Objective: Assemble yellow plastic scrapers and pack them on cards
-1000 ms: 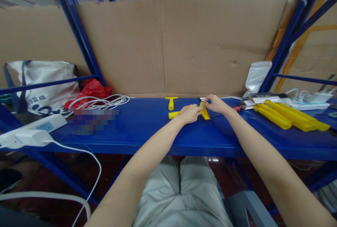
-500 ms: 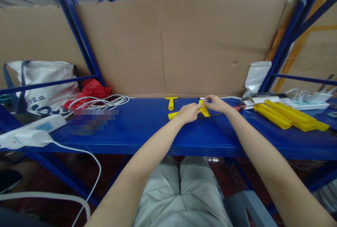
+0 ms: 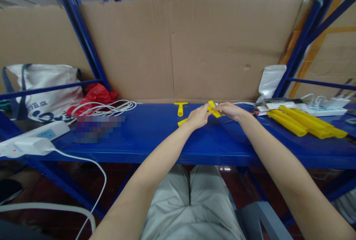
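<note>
My left hand [image 3: 199, 115] is closed around the handle of a yellow T-shaped scraper [image 3: 214, 109]; the handle's end pokes out on the left of my palm. The crosspiece shows between my two hands, tilted. My right hand [image 3: 231, 110] pinches the crosspiece from the right, its fingertips partly hidden. A second yellow T-shaped scraper [image 3: 180, 109] lies on the blue shelf [image 3: 150, 136], just beyond my left hand. Close to my right wrist lies a screwdriver [image 3: 254, 113] with a red and black handle, mostly covered by my forearm.
Several yellow tubes [image 3: 308, 123] lie on the right, near a white power strip [image 3: 325, 111] and a white pouch [image 3: 272, 82]. To the left are coiled white cables [image 3: 119, 108], a red bag [image 3: 98, 97] and another power strip [image 3: 50, 132]. Cardboard [image 3: 217, 51] stands behind.
The scraper's crosspiece has turned and tilted between my hands. My right hand has shifted slightly right and down, its fingers now over the crosspiece's lower end.
</note>
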`<state>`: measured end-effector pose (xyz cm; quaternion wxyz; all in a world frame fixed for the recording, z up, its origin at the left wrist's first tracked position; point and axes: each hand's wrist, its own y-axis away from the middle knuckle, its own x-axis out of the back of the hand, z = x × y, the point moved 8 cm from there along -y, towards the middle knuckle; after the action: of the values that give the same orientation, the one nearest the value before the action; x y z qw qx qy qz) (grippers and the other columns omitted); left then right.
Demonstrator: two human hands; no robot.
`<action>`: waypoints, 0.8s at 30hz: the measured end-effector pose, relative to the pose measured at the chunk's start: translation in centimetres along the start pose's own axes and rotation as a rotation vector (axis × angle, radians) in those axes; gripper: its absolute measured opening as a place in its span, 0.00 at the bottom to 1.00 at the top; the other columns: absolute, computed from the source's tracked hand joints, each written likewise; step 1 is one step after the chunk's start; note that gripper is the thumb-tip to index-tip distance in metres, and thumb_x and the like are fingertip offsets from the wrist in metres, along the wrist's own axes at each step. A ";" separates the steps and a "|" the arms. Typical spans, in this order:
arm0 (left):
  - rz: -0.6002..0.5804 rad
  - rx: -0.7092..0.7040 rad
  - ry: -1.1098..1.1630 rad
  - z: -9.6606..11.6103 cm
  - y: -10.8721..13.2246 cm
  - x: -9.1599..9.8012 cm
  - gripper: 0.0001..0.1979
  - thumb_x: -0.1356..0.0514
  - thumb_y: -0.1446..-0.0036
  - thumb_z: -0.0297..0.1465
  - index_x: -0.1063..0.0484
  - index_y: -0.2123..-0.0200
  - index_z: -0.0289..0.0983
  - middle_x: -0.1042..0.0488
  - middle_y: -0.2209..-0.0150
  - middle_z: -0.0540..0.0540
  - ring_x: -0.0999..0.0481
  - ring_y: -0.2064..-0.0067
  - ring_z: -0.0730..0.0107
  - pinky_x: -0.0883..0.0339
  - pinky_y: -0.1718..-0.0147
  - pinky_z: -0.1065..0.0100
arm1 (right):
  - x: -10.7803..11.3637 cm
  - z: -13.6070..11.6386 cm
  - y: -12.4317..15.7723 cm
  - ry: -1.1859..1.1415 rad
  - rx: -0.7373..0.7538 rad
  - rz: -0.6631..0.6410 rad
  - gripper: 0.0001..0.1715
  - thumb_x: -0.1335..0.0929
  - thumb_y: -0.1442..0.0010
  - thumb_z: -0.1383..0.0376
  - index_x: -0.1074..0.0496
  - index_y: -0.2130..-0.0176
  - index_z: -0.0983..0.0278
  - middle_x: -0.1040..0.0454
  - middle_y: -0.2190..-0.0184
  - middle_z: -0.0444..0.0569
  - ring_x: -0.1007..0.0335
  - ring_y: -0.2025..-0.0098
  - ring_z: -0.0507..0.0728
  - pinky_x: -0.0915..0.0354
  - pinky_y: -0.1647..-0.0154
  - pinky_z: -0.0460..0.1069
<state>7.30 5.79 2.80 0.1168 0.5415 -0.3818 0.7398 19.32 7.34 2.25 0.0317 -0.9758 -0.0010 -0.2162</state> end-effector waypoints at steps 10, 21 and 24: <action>-0.082 0.007 -0.125 -0.4 0.3 -0.5 0.24 0.50 0.38 0.32 0.45 0.38 0.41 0.29 0.47 0.43 0.28 0.47 0.60 0.34 0.51 0.61 | -0.5 0.6 -0.4 -0.037 -0.005 0.020 0.09 0.27 0.55 0.63 0.26 0.77 0.67 0.25 0.73 0.47 0.36 0.71 0.50 0.42 0.70 0.44; -0.149 0.023 -0.232 -0.5 0.6 -0.5 0.26 0.50 0.39 0.30 0.46 0.37 0.41 0.25 0.52 0.41 0.25 0.51 0.57 0.32 0.54 0.58 | -1.4 1.7 -1.4 0.014 -0.015 -0.014 0.09 0.30 0.50 0.62 0.27 0.76 0.66 0.24 0.71 0.49 0.32 0.67 0.52 0.37 0.64 0.45; -0.147 0.035 -0.208 -0.7 0.6 -0.4 0.25 0.50 0.39 0.30 0.44 0.38 0.42 0.26 0.51 0.41 0.25 0.51 0.55 0.32 0.54 0.57 | -1.5 1.6 -1.2 0.013 -0.025 0.007 0.10 0.31 0.48 0.60 0.25 0.71 0.66 0.23 0.68 0.49 0.31 0.65 0.52 0.37 0.62 0.44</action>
<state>6.62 5.99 2.12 0.1211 0.6437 -0.3382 0.6757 18.58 8.68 0.27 0.0203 -0.9747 0.0056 -0.2224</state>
